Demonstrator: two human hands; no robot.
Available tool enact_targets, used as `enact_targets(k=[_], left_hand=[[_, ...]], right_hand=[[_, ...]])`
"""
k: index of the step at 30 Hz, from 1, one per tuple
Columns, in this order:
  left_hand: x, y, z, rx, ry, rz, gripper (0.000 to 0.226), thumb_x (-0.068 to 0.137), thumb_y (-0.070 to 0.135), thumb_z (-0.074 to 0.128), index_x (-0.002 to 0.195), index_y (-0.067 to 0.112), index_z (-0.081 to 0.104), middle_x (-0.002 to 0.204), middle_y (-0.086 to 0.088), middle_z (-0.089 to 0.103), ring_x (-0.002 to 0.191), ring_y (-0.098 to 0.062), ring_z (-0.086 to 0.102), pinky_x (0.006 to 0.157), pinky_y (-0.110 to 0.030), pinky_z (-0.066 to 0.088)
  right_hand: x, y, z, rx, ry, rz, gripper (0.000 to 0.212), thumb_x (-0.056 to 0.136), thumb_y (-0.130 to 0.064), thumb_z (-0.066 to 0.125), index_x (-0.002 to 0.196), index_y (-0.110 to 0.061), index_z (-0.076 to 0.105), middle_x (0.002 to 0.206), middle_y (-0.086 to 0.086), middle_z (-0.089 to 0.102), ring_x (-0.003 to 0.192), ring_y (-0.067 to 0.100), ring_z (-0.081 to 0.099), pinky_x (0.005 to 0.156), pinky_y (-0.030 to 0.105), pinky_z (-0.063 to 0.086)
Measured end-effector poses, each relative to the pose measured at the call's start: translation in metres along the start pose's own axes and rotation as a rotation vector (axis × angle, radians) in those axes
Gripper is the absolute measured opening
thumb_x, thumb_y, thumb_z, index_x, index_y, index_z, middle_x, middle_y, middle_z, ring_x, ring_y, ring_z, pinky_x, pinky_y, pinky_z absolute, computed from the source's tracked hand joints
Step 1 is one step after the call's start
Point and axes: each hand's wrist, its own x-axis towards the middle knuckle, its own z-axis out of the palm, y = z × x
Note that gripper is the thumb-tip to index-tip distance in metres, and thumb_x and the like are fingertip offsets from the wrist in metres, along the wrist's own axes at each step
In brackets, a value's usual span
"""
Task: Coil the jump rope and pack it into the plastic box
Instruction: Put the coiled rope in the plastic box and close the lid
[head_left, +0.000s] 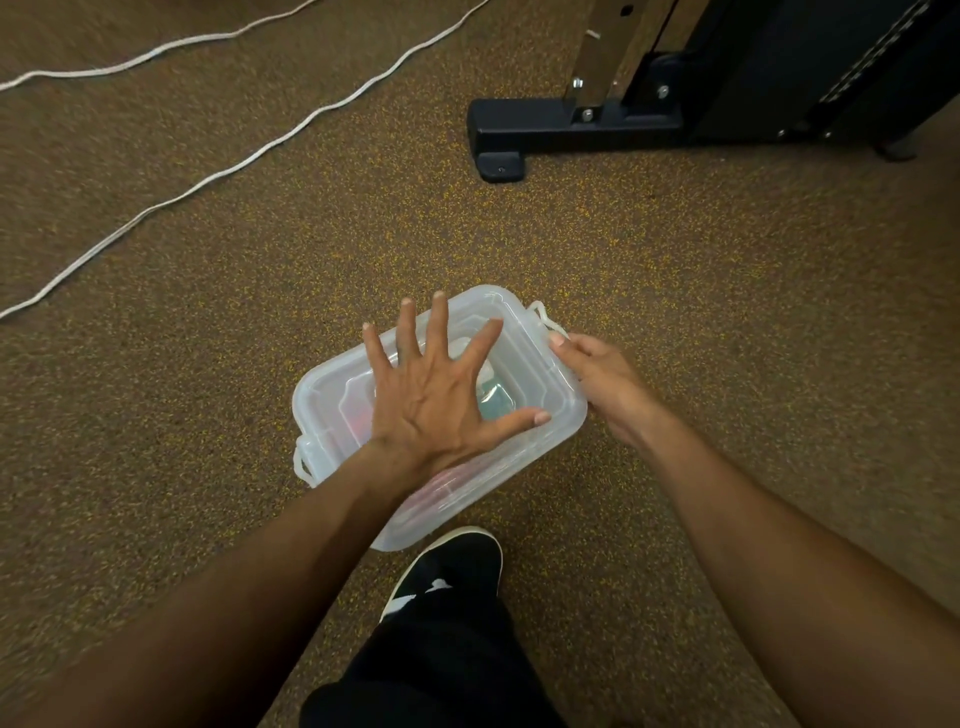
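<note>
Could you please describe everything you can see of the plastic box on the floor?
The plastic box is a translucent, rounded rectangular tub with its matching lid on top and a latch handle at each short end. It sits skewed on the speckled floor, just beyond a black shoe. The left hand lies flat on the lid, fingers spread; the right hand is at the far-right latch. Reddish and teal shapes show blurrily inside.

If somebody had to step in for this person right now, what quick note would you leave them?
Left hand: spread flat, pressing the lid of the plastic box on the floor.
Right hand: fingers at the clasp on the box's right end.
Contents look reddish and teal through the plastic; the jump rope cannot be confirmed.
A white rope lies stretched across the floor, uncoiled.
Left: latch both clasps, check that rope.
</note>
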Motion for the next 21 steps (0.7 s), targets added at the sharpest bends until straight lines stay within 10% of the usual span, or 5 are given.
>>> enact_targets(k=[10,17,21], left_hand=[[0.032,-0.037,0.008,-0.079,0.142,-0.211,0.06,0.099,0.058,0.021,0.134,0.017,0.049,0.127,-0.014,0.06,0.115,-0.034,0.055,0.093,-0.054,0.039],[0.024,-0.026,0.003,-0.058,0.161,-0.188,0.052,0.1,0.052,0.026,0.142,0.023,0.038,0.137,-0.016,0.052,0.127,-0.034,0.045,0.105,-0.061,0.029],[0.0,0.006,0.003,-0.051,0.083,0.213,0.072,0.095,0.066,0.021,0.156,0.031,0.009,0.164,-0.012,0.017,0.151,-0.032,0.012,0.118,-0.062,0.01]], right_hand=[[-0.007,0.012,0.011,-0.076,0.04,-0.081,0.065,0.082,-0.048,0.074,0.14,-0.031,0.05,0.124,-0.002,0.068,0.104,0.019,0.069,0.091,0.049,0.057],[-0.008,0.007,0.009,-0.081,0.033,-0.086,0.057,0.081,-0.042,0.077,0.132,-0.029,0.056,0.118,-0.004,0.071,0.1,0.018,0.071,0.089,0.047,0.058],[-0.007,0.004,0.008,-0.145,0.027,-0.104,0.047,0.085,-0.042,0.073,0.129,-0.03,0.059,0.112,-0.007,0.073,0.096,0.015,0.072,0.085,0.045,0.06]])
